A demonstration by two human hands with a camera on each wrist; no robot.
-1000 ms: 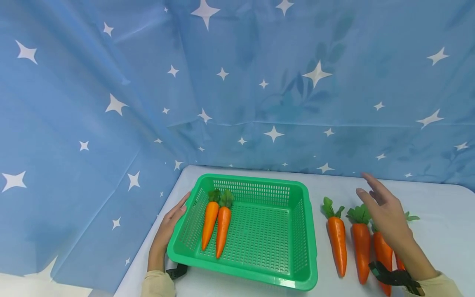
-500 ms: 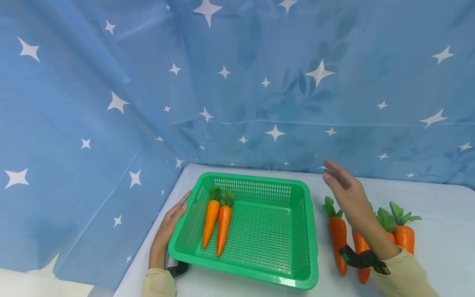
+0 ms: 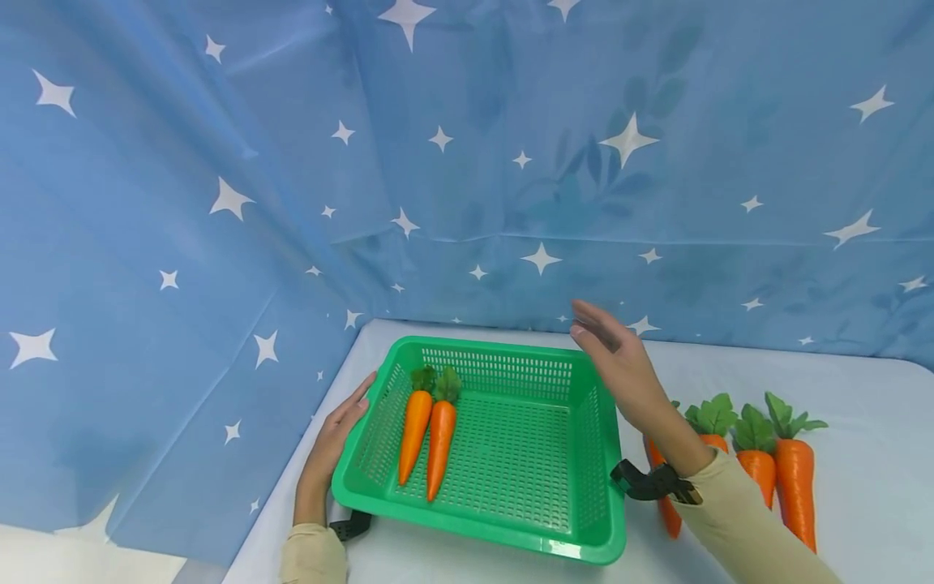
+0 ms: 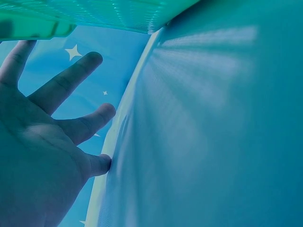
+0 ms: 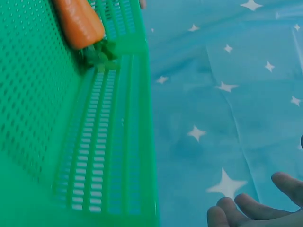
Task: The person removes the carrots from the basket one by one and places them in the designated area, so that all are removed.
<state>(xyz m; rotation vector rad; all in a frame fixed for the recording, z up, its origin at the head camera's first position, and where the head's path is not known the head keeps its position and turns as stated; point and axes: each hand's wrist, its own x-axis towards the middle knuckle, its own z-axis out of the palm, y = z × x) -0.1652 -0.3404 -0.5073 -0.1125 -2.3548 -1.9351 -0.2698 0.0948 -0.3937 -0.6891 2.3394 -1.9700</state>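
Observation:
A green plastic basket (image 3: 511, 454) stands on the white table, with two orange carrots (image 3: 416, 430) lying side by side at its left, leafy tops to the back. My left hand (image 3: 332, 442) rests at the basket's left rim; in the left wrist view that hand (image 4: 47, 127) has its fingers spread, below the basket (image 4: 109, 14). Over the basket's back right corner hovers my right hand (image 3: 631, 377), holding nothing. The right wrist view has this hand (image 5: 255, 213) with loosely bent fingers, apart from the basket's rim (image 5: 149, 142).
Several more carrots (image 3: 794, 487) lie in a row on the table right of the basket, some partly behind my right forearm and sleeve (image 3: 744, 519). A blue cloth with white stars (image 3: 511, 186) hangs behind the table and along its left side.
My right hand has moved left, from above the row of carrots to the basket's right side. The left hand, the basket and the carrots keep their places.

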